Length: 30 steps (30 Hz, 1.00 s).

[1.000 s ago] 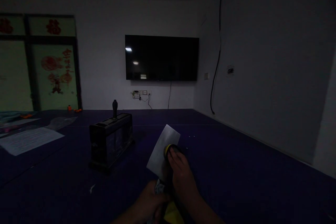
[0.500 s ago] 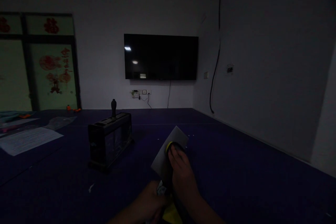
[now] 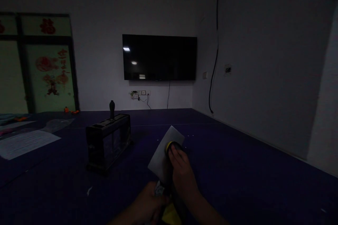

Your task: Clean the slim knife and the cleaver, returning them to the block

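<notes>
My left hand [image 3: 148,208] is low in the view, closed round the handle of a wide cleaver whose pale blade [image 3: 161,153] points up and away. My right hand [image 3: 183,175] is closed on a small round yellow-and-black pad [image 3: 170,146] and presses it against the upper part of the blade. Something yellow [image 3: 169,215] shows just beneath both hands; I cannot make out what it is. The room is very dark.
A dark knife block [image 3: 108,142] with one black handle [image 3: 112,109] sticking up stands on the dark blue surface [image 3: 237,168] to the left. Papers [image 3: 23,142] lie at the far left. A black screen [image 3: 160,57] hangs on the back wall.
My right hand and the pad have shifted slightly along the blade, and the blade's tilt has changed a little. The view has drifted to the right.
</notes>
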Each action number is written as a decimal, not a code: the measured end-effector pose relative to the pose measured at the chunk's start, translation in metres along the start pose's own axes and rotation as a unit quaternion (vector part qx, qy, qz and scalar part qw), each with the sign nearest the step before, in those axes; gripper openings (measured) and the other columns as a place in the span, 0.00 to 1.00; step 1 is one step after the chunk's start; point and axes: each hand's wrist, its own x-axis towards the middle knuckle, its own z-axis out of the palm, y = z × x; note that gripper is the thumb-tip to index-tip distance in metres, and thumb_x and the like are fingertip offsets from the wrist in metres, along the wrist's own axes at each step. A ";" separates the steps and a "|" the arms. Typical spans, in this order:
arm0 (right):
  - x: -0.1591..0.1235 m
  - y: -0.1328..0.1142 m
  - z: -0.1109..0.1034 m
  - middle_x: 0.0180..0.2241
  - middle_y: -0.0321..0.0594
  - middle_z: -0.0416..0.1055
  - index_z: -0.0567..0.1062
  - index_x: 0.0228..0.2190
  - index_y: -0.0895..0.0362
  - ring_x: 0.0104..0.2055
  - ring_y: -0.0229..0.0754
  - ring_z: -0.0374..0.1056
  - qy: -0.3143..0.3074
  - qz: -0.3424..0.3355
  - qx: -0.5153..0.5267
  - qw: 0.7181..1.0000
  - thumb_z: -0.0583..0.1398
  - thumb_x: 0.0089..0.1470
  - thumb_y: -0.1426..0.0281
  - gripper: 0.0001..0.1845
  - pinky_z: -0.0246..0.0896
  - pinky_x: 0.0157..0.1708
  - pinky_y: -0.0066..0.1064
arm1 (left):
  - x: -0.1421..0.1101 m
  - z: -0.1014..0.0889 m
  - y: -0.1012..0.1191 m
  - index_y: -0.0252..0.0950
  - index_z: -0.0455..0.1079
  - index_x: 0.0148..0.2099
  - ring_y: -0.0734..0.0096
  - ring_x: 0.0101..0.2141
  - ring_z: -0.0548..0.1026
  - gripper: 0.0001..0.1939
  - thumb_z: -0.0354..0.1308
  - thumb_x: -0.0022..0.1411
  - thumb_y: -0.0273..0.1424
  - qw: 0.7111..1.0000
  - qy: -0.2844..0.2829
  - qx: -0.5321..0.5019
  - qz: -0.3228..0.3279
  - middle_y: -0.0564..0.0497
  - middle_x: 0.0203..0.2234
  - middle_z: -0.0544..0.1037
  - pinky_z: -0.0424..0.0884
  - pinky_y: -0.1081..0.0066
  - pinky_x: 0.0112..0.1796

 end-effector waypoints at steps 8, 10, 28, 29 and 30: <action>-0.004 0.017 0.007 0.55 0.46 0.63 0.67 0.52 0.62 0.53 0.45 0.58 -0.008 0.071 -0.012 0.997 0.47 0.44 0.88 0.33 0.62 0.50 0.38 | -0.001 -0.002 -0.008 0.35 0.61 0.22 0.81 0.09 0.53 0.18 0.57 0.45 0.46 1.000 -0.015 -0.011 -0.005 0.60 0.06 0.58 0.46 0.77 0.15; -0.005 0.017 0.007 0.55 0.46 0.62 0.65 0.54 0.61 0.54 0.46 0.58 -0.004 0.074 -0.018 0.997 0.47 0.44 0.87 0.34 0.61 0.51 0.39 | -0.001 -0.002 -0.008 0.35 0.62 0.22 0.81 0.09 0.53 0.17 0.58 0.46 0.45 1.000 -0.006 -0.011 -0.007 0.61 0.07 0.58 0.46 0.77 0.15; 0.006 -0.003 -0.008 0.55 0.49 0.64 0.61 0.56 0.61 0.54 0.47 0.58 0.024 -0.025 0.004 0.999 0.44 0.52 0.85 0.30 0.62 0.49 0.44 | -0.007 0.009 0.014 0.34 0.63 0.22 0.83 0.14 0.54 0.06 0.58 0.45 0.29 1.000 -0.006 0.018 -0.005 0.61 0.12 0.59 0.47 0.77 0.18; 0.006 -0.001 -0.007 0.54 0.49 0.63 0.62 0.56 0.61 0.54 0.47 0.58 0.028 -0.017 0.010 0.999 0.44 0.52 0.85 0.31 0.62 0.49 0.44 | -0.007 0.008 0.013 0.34 0.63 0.22 0.83 0.14 0.54 0.07 0.58 0.45 0.30 1.000 -0.007 0.013 0.001 0.61 0.11 0.59 0.47 0.77 0.18; 0.005 0.001 -0.006 0.54 0.49 0.63 0.62 0.56 0.61 0.54 0.47 0.58 0.029 -0.007 0.013 0.999 0.44 0.51 0.86 0.31 0.63 0.49 0.44 | -0.007 0.007 0.012 0.34 0.64 0.23 0.83 0.14 0.54 0.08 0.59 0.45 0.31 1.000 -0.003 0.009 0.007 0.61 0.11 0.60 0.48 0.78 0.18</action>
